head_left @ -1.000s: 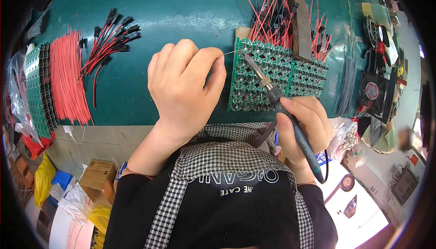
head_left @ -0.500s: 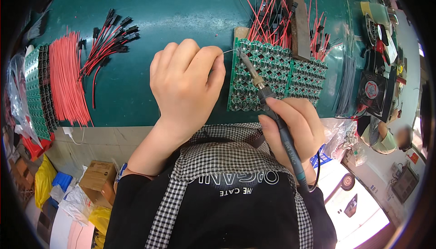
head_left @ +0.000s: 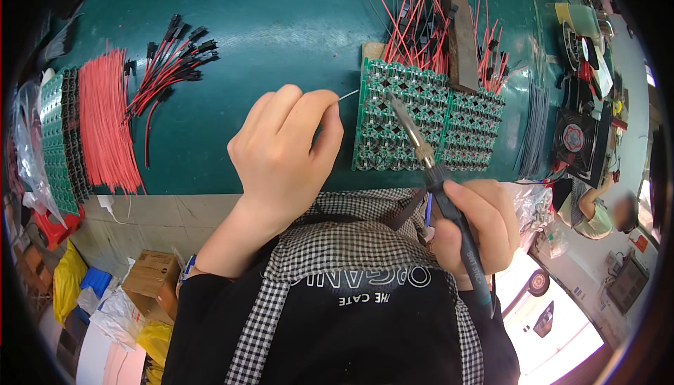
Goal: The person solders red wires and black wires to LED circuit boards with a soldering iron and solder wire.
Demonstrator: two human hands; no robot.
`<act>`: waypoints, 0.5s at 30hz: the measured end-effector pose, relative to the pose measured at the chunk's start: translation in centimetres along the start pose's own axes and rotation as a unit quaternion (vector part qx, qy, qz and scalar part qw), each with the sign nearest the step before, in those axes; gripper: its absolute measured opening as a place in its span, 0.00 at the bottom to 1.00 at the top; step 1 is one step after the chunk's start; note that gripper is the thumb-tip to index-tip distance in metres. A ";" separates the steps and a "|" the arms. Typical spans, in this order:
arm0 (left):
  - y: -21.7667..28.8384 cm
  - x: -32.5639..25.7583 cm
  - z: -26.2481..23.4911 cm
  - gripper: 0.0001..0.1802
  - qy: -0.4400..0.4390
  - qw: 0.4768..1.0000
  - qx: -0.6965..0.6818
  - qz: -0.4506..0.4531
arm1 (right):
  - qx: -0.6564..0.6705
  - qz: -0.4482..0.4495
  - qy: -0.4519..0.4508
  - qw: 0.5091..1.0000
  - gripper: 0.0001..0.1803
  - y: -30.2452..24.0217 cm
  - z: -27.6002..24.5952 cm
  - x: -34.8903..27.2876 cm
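Observation:
My right hand (head_left: pixel 491 220) is wrapped round the handle of a soldering iron (head_left: pixel 437 176), whose tip points up and left over a green circuit board panel (head_left: pixel 375 132). Whether the tip touches the panel I cannot tell. Between thumb and forefinger, my left hand (head_left: pixel 284 149) pinches a thin silvery solder wire (head_left: pixel 348 95). The wire's end reaches close to the panel's left edge. Rows of small dark parts cover the panel, and a second such panel (head_left: pixel 477 132) adjoins it on the right.
Red and black wires (head_left: pixel 421 30) stick out behind the panels, beside a dark bar (head_left: pixel 460 41). Leftward lie plugged leads (head_left: pixel 172 69), a bundle of red wires (head_left: pixel 105 118) and more green boards (head_left: pixel 56 142). Grey wires (head_left: pixel 535 128) and a fan (head_left: pixel 577 132) are at right, a person beyond.
The soldering iron has moved right and toward me, its tip away from the panel's left edge. My left hand has shifted slightly nearer me with the solder wire.

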State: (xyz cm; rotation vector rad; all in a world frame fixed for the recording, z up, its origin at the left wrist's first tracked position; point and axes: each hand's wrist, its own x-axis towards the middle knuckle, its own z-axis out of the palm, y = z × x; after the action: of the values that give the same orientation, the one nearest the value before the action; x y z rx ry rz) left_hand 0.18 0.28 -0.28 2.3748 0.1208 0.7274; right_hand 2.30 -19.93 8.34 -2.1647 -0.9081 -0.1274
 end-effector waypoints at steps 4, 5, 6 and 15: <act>0.2 -0.5 -0.5 0.08 -0.018 1.000 -0.015 0.008 | -0.001 0.010 0.037 0.999 0.14 0.4 0.9 -0.9; 0.3 -0.5 -0.5 0.08 -0.020 1.000 -0.016 0.008 | -0.001 0.012 0.037 0.999 0.14 0.5 0.9 -0.9; 0.4 -0.4 -0.5 0.08 -0.022 1.000 -0.020 0.005 | -0.009 -0.003 0.029 1.000 0.14 0.6 0.9 -0.9; 0.2 -0.7 0.6 0.08 -0.008 1.000 -0.018 0.016 | -0.022 -0.015 0.022 0.999 0.16 1.2 2.1 -0.6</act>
State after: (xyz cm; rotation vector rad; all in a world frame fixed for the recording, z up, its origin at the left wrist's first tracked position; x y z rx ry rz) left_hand -0.12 -0.36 -0.84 2.3533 0.0618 0.7199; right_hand 2.24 -19.37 5.95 -2.1802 -0.9198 -0.2108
